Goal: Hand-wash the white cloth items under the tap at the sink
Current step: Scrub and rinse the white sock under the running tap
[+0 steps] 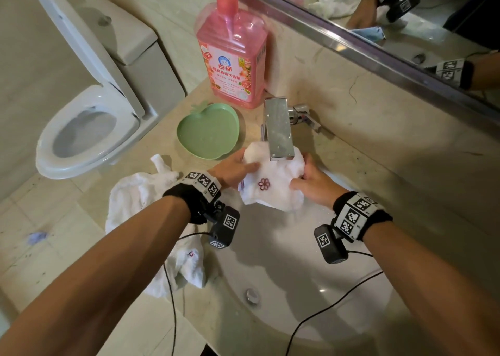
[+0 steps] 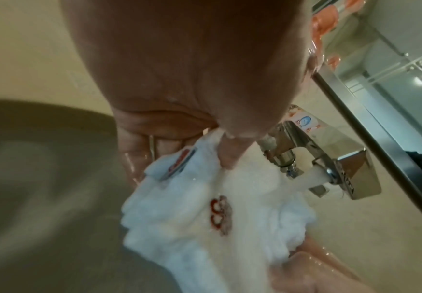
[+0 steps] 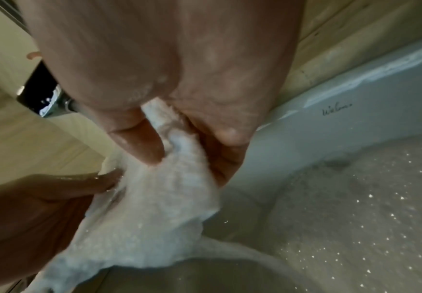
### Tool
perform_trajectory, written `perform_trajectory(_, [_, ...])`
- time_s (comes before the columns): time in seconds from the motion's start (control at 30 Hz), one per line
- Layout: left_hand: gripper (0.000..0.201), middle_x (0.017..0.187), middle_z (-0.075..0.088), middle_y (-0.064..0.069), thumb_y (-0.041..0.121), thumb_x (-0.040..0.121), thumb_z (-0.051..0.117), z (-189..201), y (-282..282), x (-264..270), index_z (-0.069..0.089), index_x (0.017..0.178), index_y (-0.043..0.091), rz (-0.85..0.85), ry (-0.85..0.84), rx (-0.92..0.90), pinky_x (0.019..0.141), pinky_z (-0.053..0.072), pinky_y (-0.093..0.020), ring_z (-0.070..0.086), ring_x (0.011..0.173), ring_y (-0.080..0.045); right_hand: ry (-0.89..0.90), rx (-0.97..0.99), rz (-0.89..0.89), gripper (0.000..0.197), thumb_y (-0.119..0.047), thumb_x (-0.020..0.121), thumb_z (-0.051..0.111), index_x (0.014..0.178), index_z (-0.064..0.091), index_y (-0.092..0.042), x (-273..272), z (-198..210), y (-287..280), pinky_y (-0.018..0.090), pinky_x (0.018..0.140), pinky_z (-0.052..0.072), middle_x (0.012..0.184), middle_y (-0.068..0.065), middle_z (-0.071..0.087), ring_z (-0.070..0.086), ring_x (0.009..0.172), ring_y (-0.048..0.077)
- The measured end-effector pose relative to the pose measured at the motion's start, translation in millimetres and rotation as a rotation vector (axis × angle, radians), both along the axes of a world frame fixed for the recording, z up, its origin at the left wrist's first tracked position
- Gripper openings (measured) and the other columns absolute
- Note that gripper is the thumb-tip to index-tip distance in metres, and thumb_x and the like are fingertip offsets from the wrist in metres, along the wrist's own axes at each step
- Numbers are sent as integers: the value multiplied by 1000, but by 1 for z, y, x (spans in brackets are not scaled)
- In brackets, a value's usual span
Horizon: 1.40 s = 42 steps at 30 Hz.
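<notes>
under the tap (image 1: 278, 128), white cloth (image 1: 273, 185) gripped by left hand (image 1: 232, 171) and right hand (image 1: 315, 182); beige marble counter (image 1: 378, 150); toilet (image 1: 89, 128) alongside

We see a beige stone worktop (image 1: 359, 150) with a white sink (image 1: 284, 269) set into it. On the worktop, left of the tap (image 1: 278, 128), lies a green apple-shaped dish (image 1: 208, 129), and behind it stands a pink bottle (image 1: 232, 58) against the wall. A heap of white cloths (image 1: 140, 201) lies on the worktop's left edge, one corner draping over the sink rim.
</notes>
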<state>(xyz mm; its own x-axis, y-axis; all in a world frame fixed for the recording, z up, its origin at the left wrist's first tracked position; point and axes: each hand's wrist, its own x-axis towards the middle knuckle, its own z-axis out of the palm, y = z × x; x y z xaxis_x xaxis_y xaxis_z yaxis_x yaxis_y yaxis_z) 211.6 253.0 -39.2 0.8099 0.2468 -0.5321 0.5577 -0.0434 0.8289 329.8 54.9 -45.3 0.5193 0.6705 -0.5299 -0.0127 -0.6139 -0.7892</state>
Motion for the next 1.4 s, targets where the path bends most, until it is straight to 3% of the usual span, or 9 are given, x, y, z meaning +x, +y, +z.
perform_trajectory(0.2, [29,103,68,-9,4,101,47,-3,0,-9,54,124,21,45,56,-54,73,60,-47,67,87,-29,-74,109,-46,60,-2,90,56,100,59,-62,3,-4,-7,27,83,51,101,-7,65,62,94,18])
perform_trajectory(0.47, [32,83,69,-11,18,88,49,9,-7,-2,72,105,4,74,126,-238,61,55,-24,62,66,-18,17,131,-106,47,8,85,39,86,77,-20,8,-1,-1,38,94,53,104,-3,74,67,103,19])
perform_trajectory(0.63, [30,91,59,12,18,73,83,3,-9,8,58,85,28,-176,52,275,70,41,-15,56,85,-12,220,86,-203,28,-23,82,55,93,80,-28,11,4,-2,55,97,54,124,7,67,61,113,37])
perform_trajectory(0.83, [75,105,57,8,24,62,91,5,-10,15,42,118,25,-216,95,317,74,47,-16,59,90,-10,-112,83,-19,54,2,78,65,110,53,-40,7,0,2,9,64,47,101,-18,61,61,88,2])
perform_trajectory(0.97, [79,118,67,-4,30,60,92,4,-10,22,55,129,18,-294,259,239,94,53,-38,65,106,-25,-193,174,-48,44,7,76,62,98,63,-31,8,2,5,8,59,45,89,-14,65,60,74,-1])
perform_trajectory(1.1, [50,101,67,11,31,66,87,1,-23,34,63,110,29,-496,237,242,88,45,-14,63,89,6,-199,238,-54,56,10,74,61,78,67,-45,10,2,3,7,59,42,80,-24,69,58,67,-9])
perform_trajectory(1.17, [47,107,64,5,27,69,86,-5,-30,39,59,108,24,-475,247,326,85,43,-23,62,91,-8,-196,227,-29,56,9,71,62,77,68,-47,12,0,0,5,64,41,86,-25,71,60,74,-12])
perform_trajectory(1.3, [37,97,66,-2,14,80,73,-12,-32,36,60,114,18,-397,199,456,65,54,-28,67,79,-21,-21,71,13,30,-23,54,77,77,62,-35,15,-3,-2,28,71,47,94,-10,66,61,84,15])
perform_trajectory(1.4, [28,97,69,-12,12,87,62,-9,-29,31,62,114,5,-438,88,685,65,44,-21,68,89,-31,93,3,-2,59,-35,46,87,93,51,-35,12,-4,7,37,75,55,113,-3,58,60,98,20])
